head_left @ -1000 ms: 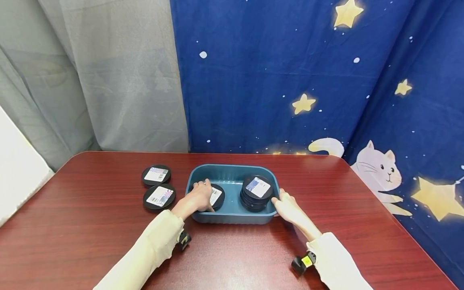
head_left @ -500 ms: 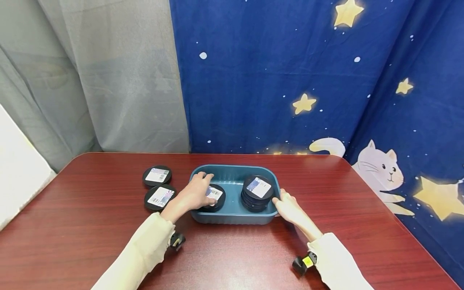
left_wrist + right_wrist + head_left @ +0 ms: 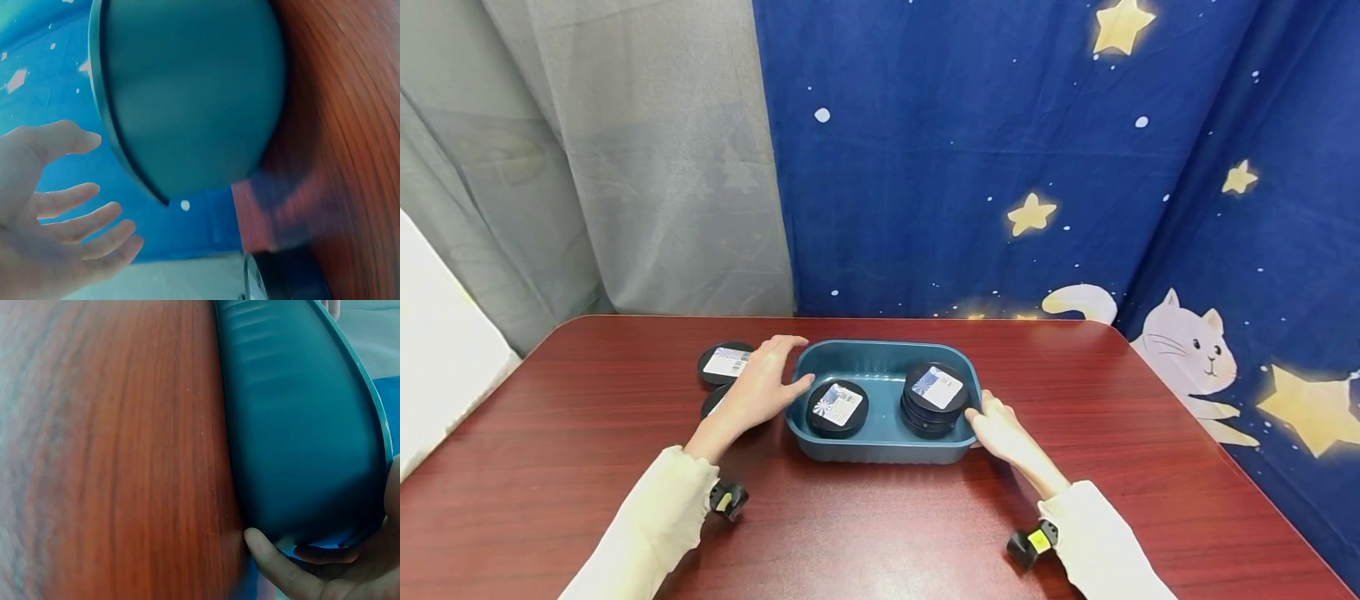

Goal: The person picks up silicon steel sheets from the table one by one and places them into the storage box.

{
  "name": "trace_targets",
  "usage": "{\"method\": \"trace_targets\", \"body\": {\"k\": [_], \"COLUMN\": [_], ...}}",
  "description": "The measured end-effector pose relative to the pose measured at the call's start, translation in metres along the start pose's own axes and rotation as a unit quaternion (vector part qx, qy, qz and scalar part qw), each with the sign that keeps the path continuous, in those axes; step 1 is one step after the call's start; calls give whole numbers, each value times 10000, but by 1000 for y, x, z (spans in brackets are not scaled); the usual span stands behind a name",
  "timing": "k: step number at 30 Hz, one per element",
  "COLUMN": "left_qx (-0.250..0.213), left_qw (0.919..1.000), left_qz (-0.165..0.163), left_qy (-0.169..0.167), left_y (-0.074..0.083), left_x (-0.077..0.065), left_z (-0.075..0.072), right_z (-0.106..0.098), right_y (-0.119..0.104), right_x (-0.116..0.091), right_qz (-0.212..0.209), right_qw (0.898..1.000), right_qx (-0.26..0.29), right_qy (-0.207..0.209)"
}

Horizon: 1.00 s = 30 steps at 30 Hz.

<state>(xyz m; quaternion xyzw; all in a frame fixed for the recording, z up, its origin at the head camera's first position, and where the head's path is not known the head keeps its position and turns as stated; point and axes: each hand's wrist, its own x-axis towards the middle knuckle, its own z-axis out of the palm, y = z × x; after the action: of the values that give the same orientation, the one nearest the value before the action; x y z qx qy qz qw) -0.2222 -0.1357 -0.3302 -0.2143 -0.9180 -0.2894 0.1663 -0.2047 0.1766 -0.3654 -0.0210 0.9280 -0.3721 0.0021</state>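
A blue-green plastic bin (image 3: 880, 452) stands on the table. Inside it, a flat round black container (image 3: 837, 409) with a white label lies at the left, and a stack of similar containers (image 3: 933, 400) at the right. My left hand (image 3: 758, 385) hovers at the bin's left end, thumb and fingers spread and holding nothing; the left wrist view shows the hand (image 3: 69, 219) empty beside the bin wall (image 3: 194, 94). My right hand (image 3: 998, 427) grips the bin's right end, thumb at the rim and fingers against the outer wall (image 3: 306, 437).
Two more black containers lie left of the bin: the farther one (image 3: 715, 364) shows its label, while the nearer one (image 3: 710, 403) is mostly behind my left hand. Grey and blue curtains (image 3: 895, 167) hang behind the reddish wooden table (image 3: 880, 533).
My left hand has let go of the container at the bin's left side and moved out to the left, over the bin's end. The right hand has stayed at its place on the bin.
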Motion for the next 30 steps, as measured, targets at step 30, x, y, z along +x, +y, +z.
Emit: {"method": "trace_targets", "body": {"k": [30], "left_qx": [680], "left_qw": [9835], "left_qz": [-1675], "left_qy": [-114], "left_y": [-48], "left_x": [-38], "left_z": [-31], "right_z": [1], "right_y": [3], "right_x": [1], "right_qz": [-36], "right_qw": [10000], "right_qx": [-68], "right_qy": [7]}}
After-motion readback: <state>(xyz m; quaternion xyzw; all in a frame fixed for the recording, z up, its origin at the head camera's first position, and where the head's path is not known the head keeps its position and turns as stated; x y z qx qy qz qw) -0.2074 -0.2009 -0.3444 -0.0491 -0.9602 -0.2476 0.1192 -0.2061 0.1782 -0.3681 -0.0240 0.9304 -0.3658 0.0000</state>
